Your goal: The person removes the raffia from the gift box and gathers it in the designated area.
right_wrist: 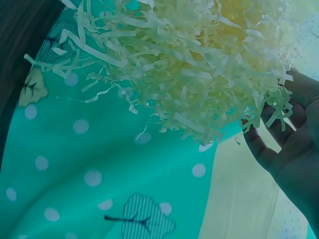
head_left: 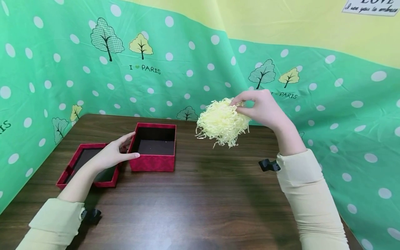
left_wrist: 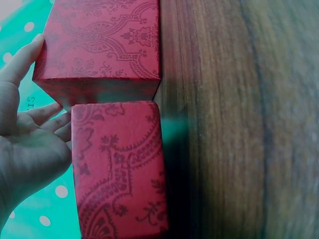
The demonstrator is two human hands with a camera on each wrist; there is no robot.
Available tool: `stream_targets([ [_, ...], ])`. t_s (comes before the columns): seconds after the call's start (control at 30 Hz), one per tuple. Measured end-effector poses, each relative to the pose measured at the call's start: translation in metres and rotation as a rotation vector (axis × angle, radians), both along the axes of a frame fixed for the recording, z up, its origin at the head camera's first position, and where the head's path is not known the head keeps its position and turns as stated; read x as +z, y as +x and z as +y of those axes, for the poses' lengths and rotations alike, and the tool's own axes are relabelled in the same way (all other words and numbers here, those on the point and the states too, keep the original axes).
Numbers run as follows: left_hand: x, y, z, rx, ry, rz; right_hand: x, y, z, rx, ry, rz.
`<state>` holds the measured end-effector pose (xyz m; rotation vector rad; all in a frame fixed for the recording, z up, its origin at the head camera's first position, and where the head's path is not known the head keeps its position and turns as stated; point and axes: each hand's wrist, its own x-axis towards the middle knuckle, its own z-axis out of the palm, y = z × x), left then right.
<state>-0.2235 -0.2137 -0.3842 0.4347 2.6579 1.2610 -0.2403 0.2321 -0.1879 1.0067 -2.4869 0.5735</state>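
Observation:
An uncovered red patterned box (head_left: 152, 163) with a dark inside stands left of centre on the table. My left hand (head_left: 110, 152) holds its left side, the thumb at the front corner and the fingers along the left wall. In the left wrist view the thumb rests at the edge of the box (left_wrist: 102, 42), partly behind the lid (left_wrist: 119, 169). Raised at the right, my right hand (head_left: 261, 107) pinches a fluffy clump of pale yellow shredded paper (head_left: 222, 121) between thumb and fingers. Loose strips of the shredded paper (right_wrist: 189, 74) dangle in the right wrist view.
The shallow red lid (head_left: 73, 161) lies hollow side up beneath my left forearm, left of the box. Dark wood table (head_left: 193, 208) extends in front. A green curtain (head_left: 187, 62) with white dots and trees hangs close behind and on both sides.

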Motion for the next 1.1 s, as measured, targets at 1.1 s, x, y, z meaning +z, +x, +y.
stream_targets([
  [1.1,-0.001,0.0,0.0,0.007,0.032,-0.026,-0.076,-0.011,0.107,-0.268,-0.042,0.088],
])
